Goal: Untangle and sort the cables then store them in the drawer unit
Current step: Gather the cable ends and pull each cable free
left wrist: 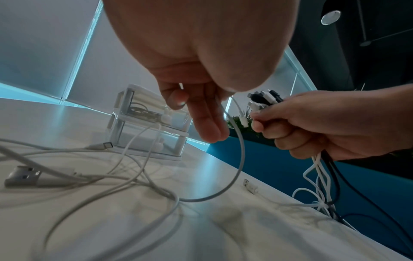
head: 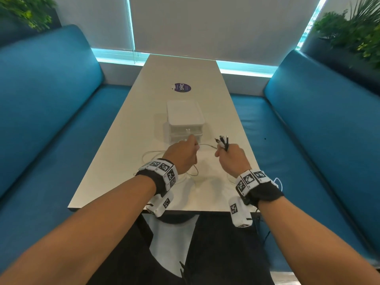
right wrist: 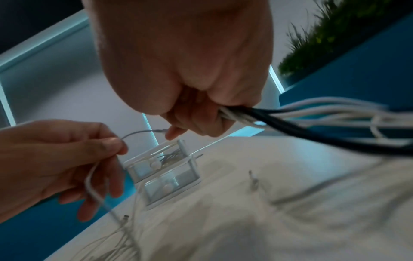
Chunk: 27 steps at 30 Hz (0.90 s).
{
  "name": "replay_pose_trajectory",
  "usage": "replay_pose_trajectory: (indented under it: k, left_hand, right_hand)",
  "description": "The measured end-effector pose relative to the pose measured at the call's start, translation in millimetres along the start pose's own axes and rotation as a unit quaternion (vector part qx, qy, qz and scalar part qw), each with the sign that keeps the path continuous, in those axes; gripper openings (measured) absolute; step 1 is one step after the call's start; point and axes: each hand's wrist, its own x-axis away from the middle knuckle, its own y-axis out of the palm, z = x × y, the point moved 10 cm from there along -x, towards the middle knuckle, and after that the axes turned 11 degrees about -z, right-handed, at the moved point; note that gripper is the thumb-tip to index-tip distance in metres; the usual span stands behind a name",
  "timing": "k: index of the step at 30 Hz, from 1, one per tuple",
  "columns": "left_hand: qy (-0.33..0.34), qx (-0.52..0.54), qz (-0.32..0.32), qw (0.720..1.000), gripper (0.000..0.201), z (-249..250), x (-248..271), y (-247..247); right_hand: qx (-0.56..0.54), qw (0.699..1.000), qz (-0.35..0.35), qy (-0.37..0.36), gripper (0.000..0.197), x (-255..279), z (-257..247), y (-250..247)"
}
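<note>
On the white table (head: 144, 128) stands a clear two-tier drawer unit (head: 185, 122), with cables coiled in its upper tier (left wrist: 143, 113). My left hand (head: 194, 145) pinches a thin white cable (left wrist: 239, 150) in front of the unit. That cable arcs across to my right hand (head: 221, 150), and its plug end (right wrist: 162, 131) sits at the right fingertips. My right hand grips a bundle of white and black cables (right wrist: 290, 113), their plugs (head: 222, 140) sticking up above the fist. Loose white cables (left wrist: 111, 176) lie tangled on the table under my left hand.
A grey USB plug (left wrist: 22, 176) and a smaller plug (left wrist: 249, 185) lie on the table. The held bundle hangs over the table's right edge (left wrist: 324, 194). Blue benches (head: 51, 120) flank the table. A round purple sticker (head: 181, 87) sits beyond the unit.
</note>
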Motion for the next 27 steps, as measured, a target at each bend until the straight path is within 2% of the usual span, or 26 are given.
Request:
replay_pose_trajectory:
  k: [3, 6, 11, 14, 17, 19, 21, 27]
  left_hand:
    - [-0.002, -0.016, 0.010, 1.000, 0.005, -0.9, -2.9, 5.3]
    - [0.027, -0.008, -0.027, 0.999, 0.003, 10.4, -4.2, 24.9]
    - [0.093, 0.000, -0.058, 0.994, 0.028, 26.4, -3.7, 49.2]
    - [0.082, 0.000, -0.072, 0.994, 0.024, 26.1, -0.9, 51.6]
    - [0.054, 0.004, -0.103, 0.993, 0.001, 20.4, 3.4, 53.0]
    - [0.042, -0.025, -0.120, 0.992, 0.015, 13.7, 5.3, 53.6]
    - [0.034, -0.037, -0.130, 0.990, 0.020, 3.6, 6.1, 54.5]
    - [0.019, -0.087, -0.126, 0.988, 0.024, -0.2, -3.2, 52.0]
  right_hand:
    - [-0.032, 0.999, -0.015, 0.020, 0.037, -1.0, 3.2, 15.7]
    - [-0.063, 0.997, -0.023, 0.027, 0.036, -0.9, 5.7, 22.8]
    - [-0.072, 0.997, -0.020, 0.002, 0.024, -4.6, 7.1, 20.3]
    - [0.007, 0.999, -0.046, -0.023, 0.025, -3.5, 1.4, 26.3]
    - [0.082, 0.996, -0.014, -0.041, 0.029, -4.9, -4.4, 20.8]
    - [0.087, 0.996, 0.021, -0.013, 0.032, -9.8, 5.3, 7.2]
    - [0.087, 0.996, 0.031, 0.003, 0.034, -11.9, 11.5, -0.9]
    - [0.002, 0.998, -0.022, -0.060, 0.041, 1.0, -4.0, 23.8]
